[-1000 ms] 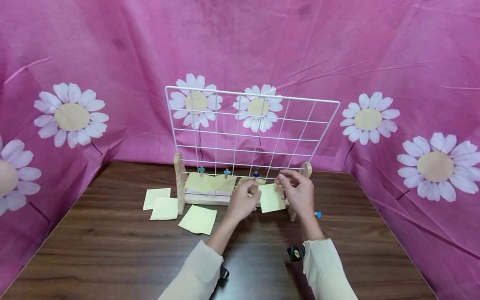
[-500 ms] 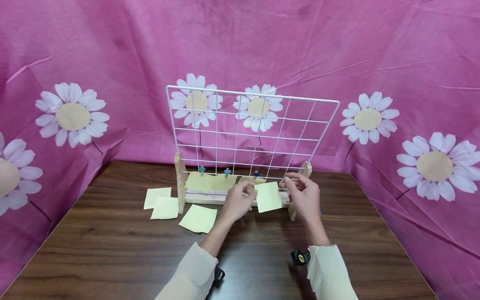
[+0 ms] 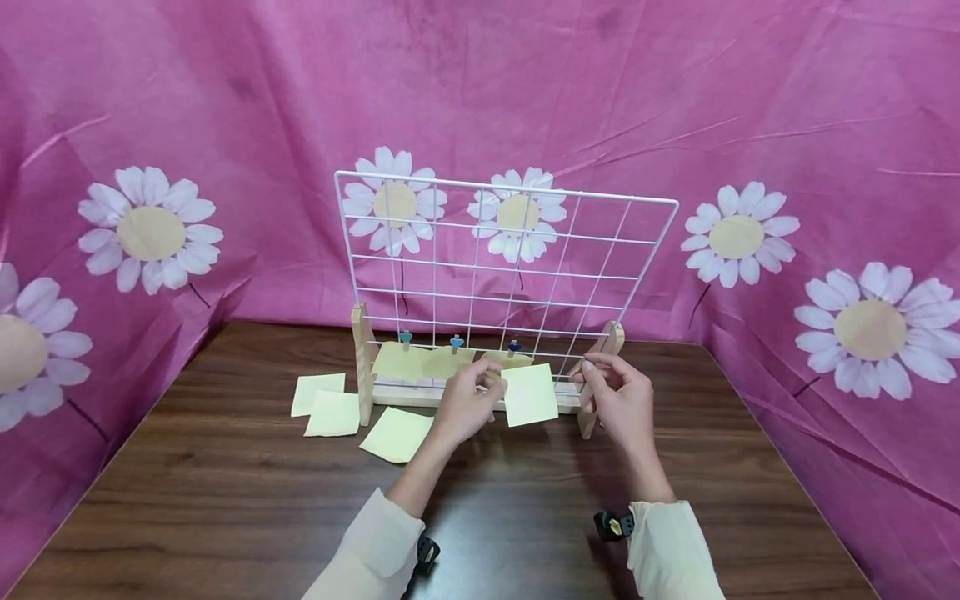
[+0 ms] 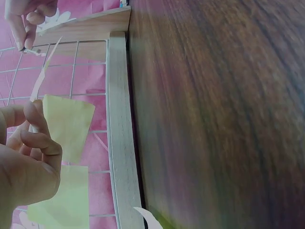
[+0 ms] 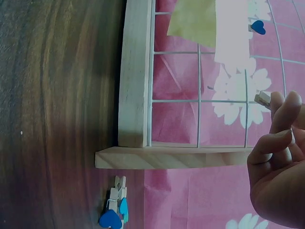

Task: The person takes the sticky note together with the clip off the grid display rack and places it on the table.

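A square yellow sticky note is pinched at its left edge by my left hand, in front of the lower part of a white wire grid. My right hand is at the grid's lower right, apart from the note. Between its thumb and finger it pinches a small wooden clothespin, largely hidden by the fingertips. Along the grid's low wires hang three more notes, the left one under a teal heart clothespin, the others under a light blue and a dark blue one.
Wooden side posts and a bottom bar carry the grid. Left of it, loose yellow notes lie on the brown table. Spare heart clothespins lie beyond the right post. A pink flowered cloth hangs behind.
My left hand has carried the note to the left and turned it slightly flatter to the head view. The right hand has drawn away to the right, widening the gap to the note.
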The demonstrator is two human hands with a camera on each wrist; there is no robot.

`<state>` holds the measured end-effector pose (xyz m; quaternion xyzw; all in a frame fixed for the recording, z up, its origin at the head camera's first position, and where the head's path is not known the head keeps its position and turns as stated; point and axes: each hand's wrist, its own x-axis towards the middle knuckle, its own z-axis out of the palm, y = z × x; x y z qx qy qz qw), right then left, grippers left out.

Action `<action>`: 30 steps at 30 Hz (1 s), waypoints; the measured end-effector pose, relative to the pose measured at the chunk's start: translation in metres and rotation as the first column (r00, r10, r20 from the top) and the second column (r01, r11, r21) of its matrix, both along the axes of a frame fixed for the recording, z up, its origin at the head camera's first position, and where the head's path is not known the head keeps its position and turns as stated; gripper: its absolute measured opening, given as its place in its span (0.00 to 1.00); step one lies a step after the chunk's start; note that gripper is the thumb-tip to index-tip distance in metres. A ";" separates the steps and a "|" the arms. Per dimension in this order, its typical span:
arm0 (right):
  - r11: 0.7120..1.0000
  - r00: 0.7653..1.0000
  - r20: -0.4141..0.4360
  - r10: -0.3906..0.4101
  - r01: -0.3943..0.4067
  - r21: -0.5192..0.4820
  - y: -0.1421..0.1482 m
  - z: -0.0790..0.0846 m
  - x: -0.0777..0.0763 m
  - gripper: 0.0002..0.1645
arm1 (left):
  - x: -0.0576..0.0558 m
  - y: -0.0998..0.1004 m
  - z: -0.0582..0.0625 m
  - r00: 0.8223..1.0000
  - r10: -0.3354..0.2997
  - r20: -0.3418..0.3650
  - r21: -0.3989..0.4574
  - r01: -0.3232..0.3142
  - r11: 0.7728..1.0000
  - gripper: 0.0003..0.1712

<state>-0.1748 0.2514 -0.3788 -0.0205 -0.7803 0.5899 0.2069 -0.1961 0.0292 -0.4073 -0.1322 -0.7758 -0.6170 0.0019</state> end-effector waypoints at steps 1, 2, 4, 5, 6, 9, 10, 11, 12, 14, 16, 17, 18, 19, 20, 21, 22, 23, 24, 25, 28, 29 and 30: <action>1.000 1.000 0.002 -0.004 0.004 0.005 0.001 -0.001 0.001 0.11 | 0.000 -0.001 0.000 1.000 -0.001 0.000 -0.002 0.001 1.000 0.14; 1.000 1.000 0.003 -0.008 0.008 0.009 0.002 -0.001 0.001 0.11 | 0.001 -0.002 0.000 1.000 -0.001 0.001 -0.004 0.001 1.000 0.14; 1.000 1.000 0.006 -0.009 0.009 0.007 0.004 -0.001 0.003 0.10 | 0.001 -0.003 0.000 1.000 0.000 0.005 -0.003 0.000 1.000 0.14; 1.000 1.000 0.006 -0.008 0.008 -0.001 0.005 -0.002 0.004 0.10 | 0.002 -0.004 0.000 1.000 0.001 0.008 -0.002 -0.001 1.000 0.14; 1.000 1.000 0.004 -0.006 0.006 -0.009 0.006 -0.002 0.005 0.10 | 0.002 -0.006 0.000 1.000 0.002 0.010 -0.003 -0.002 1.000 0.14; 0.999 1.000 0.005 -0.010 0.010 -0.041 0.008 -0.002 0.008 0.09 | 0.003 -0.009 -0.002 1.000 0.007 0.013 0.001 -0.007 1.000 0.14; 0.999 1.000 0.005 -0.014 0.014 -0.049 0.009 -0.003 0.009 0.09 | 0.003 -0.010 -0.002 1.000 0.011 0.014 0.002 -0.011 1.000 0.14; 0.998 1.000 0.005 -0.017 0.017 -0.058 0.010 -0.003 0.009 0.10 | 0.004 -0.012 -0.003 1.000 0.015 0.015 0.005 -0.015 1.000 0.14; 0.998 1.000 0.008 -0.023 0.023 -0.060 0.012 -0.004 0.010 0.10 | 0.004 -0.013 -0.003 1.000 0.018 0.017 0.008 -0.018 1.000 0.14; 0.997 0.999 0.013 -0.036 0.036 -0.066 0.014 -0.005 0.011 0.11 | 0.004 -0.015 -0.005 1.000 0.019 0.020 0.016 -0.020 1.000 0.14; 0.997 0.999 0.016 -0.040 0.041 -0.068 0.016 -0.007 0.012 0.11 | 0.004 -0.017 -0.007 0.999 0.020 0.026 0.021 -0.021 1.000 0.14; 0.997 0.999 0.017 -0.038 0.039 -0.069 0.017 -0.008 0.012 0.11 | 0.004 -0.018 -0.007 0.999 0.020 0.029 0.020 -0.021 1.000 0.14; 0.997 0.999 0.020 -0.038 0.039 -0.069 0.018 -0.009 0.012 0.11 | 0.004 -0.019 -0.008 0.999 0.021 0.030 0.019 -0.022 1.000 0.14; 0.997 0.999 0.020 -0.037 0.038 -0.072 0.018 -0.010 0.012 0.11 | 0.004 -0.020 -0.009 0.999 0.022 0.032 0.018 -0.023 1.000 0.14; 0.997 0.999 0.021 -0.036 0.037 -0.074 0.019 -0.010 0.012 0.12 | 0.004 -0.020 -0.009 0.999 0.024 0.032 0.017 -0.024 1.000 0.14; 0.997 0.999 0.022 -0.034 0.036 -0.074 0.020 -0.011 0.012 0.12 | 0.004 -0.021 -0.009 0.999 0.027 0.034 0.015 -0.028 1.000 0.13; 0.996 0.999 0.022 -0.035 0.036 -0.077 0.020 -0.011 0.012 0.12 | 0.004 -0.022 -0.009 0.999 0.028 0.031 0.013 -0.028 1.000 0.13; 0.996 0.999 0.021 -0.037 0.039 -0.078 0.021 -0.012 0.012 0.12 | 0.004 -0.022 -0.009 0.999 0.028 0.033 0.014 -0.029 0.999 0.14; 0.996 0.999 0.021 -0.041 0.042 -0.079 0.021 -0.012 0.012 0.12 | 0.004 -0.023 -0.009 0.999 0.025 0.032 0.017 -0.026 1.000 0.14; 0.996 0.999 0.021 -0.043 0.045 -0.079 0.022 -0.013 0.012 0.12 | 0.005 -0.023 -0.009 0.999 0.025 0.031 0.017 -0.025 1.000 0.14; 0.995 0.999 0.026 -0.045 0.047 -0.088 0.024 -0.015 0.013 0.11 | 0.006 -0.025 -0.008 0.999 0.025 0.035 0.021 -0.026 0.999 0.14; 0.995 0.999 0.030 -0.045 0.047 -0.093 0.024 -0.016 0.013 0.11 | 0.006 -0.025 -0.008 0.999 0.027 0.040 0.018 -0.028 0.999 0.14; 0.994 0.998 0.034 -0.046 0.049 -0.094 0.025 -0.016 0.013 0.11 | 0.006 -0.026 -0.008 0.999 0.028 0.043 0.016 -0.029 0.999 0.14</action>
